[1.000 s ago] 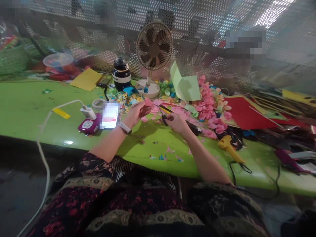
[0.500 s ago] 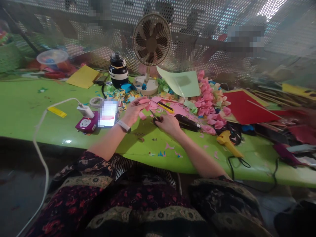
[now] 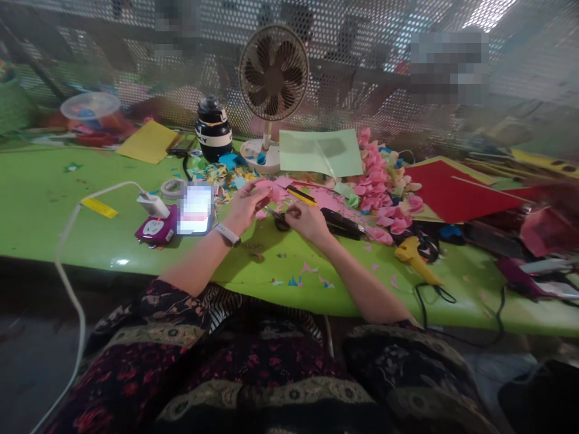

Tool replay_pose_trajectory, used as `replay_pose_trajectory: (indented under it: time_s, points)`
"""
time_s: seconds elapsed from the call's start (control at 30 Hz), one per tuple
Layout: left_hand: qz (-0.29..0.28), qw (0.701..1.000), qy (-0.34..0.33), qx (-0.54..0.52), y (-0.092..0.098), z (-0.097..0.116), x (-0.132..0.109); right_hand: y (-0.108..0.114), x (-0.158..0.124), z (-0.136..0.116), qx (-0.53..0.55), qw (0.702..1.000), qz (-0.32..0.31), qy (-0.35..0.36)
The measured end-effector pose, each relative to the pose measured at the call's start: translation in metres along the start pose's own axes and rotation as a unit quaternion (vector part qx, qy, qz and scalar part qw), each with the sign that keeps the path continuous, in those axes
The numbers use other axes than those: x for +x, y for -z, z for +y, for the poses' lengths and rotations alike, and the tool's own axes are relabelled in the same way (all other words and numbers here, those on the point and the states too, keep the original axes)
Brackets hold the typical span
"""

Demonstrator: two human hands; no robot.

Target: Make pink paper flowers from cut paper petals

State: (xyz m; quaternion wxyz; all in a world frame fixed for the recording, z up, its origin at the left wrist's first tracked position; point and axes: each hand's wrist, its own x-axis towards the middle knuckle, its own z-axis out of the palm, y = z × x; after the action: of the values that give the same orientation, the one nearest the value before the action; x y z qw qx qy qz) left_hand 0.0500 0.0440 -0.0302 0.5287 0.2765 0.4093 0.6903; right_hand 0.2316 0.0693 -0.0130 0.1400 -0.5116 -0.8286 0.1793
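Observation:
My left hand (image 3: 244, 208), with a white watch on its wrist, pinches a small pink paper piece (image 3: 270, 191) above the green table (image 3: 54, 223). My right hand (image 3: 307, 220) is closed on black-handled scissors (image 3: 278, 218), whose blades point left at the pink paper. Just behind my hands lie pink paper sheets (image 3: 328, 200), a yellow-and-black utility knife (image 3: 302, 195) and a black stapler (image 3: 341, 223).
A phone (image 3: 195, 209) on a purple pouch (image 3: 156, 229), a white charger and a tape roll (image 3: 172, 188) sit left. Behind stand a fan (image 3: 272, 90), a black bottle (image 3: 212, 131), a light green sheet (image 3: 320, 152), pink paper flowers (image 3: 382, 187). Red paper (image 3: 452, 193) and a yellow glue gun (image 3: 414, 256) lie right.
The light green sheet behind the fan base has dropped from upright to nearly flat. My right hand with the scissors moved left toward the pink paper in my left hand.

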Motion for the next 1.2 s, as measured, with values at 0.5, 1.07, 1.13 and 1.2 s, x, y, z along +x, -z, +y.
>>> replay_pose_trajectory:
  time_s: [0.5,1.07,1.13,1.2]
  points:
    - [-0.072,0.995,0.064,-0.02,-0.016,-0.002,-0.017,-0.012,0.004,0.008,0.257,0.959,0.069,0.096]
    - [-0.152,0.986,0.046,0.041,-0.005,0.002,-0.013,-0.009,0.008,0.017,0.398,0.909,0.056,0.111]
    - [-0.2,0.966,0.052,0.157,0.006,0.014,-0.007,-0.005,0.007,0.019,0.38,0.918,-0.023,0.107]
    - [-0.26,0.921,0.085,0.276,0.016,0.024,-0.001,-0.002,0.004,0.019,0.337,0.931,-0.103,0.1]
